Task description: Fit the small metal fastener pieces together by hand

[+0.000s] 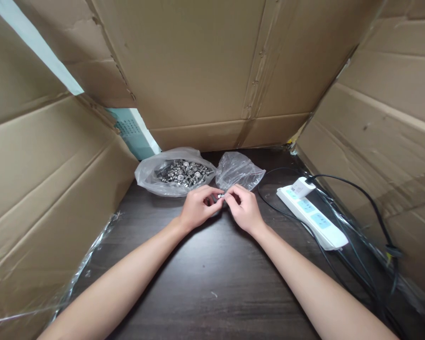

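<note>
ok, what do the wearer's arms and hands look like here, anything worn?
Both arms are bare as far as the frame shows: no sleeves in view. The left hand and right hand wear no gloves. No watch, wristband or bracelet shows on either wrist. Rings cannot be ruled out, since the fingers are too small in the head view. No cables or markings on the arms.

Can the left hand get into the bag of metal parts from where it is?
Probably yes. The left hand sits just in front of the bag of metal parts, whose mouth lies open upward, with nothing between them. It does share a small metal piece with the right hand.
</note>
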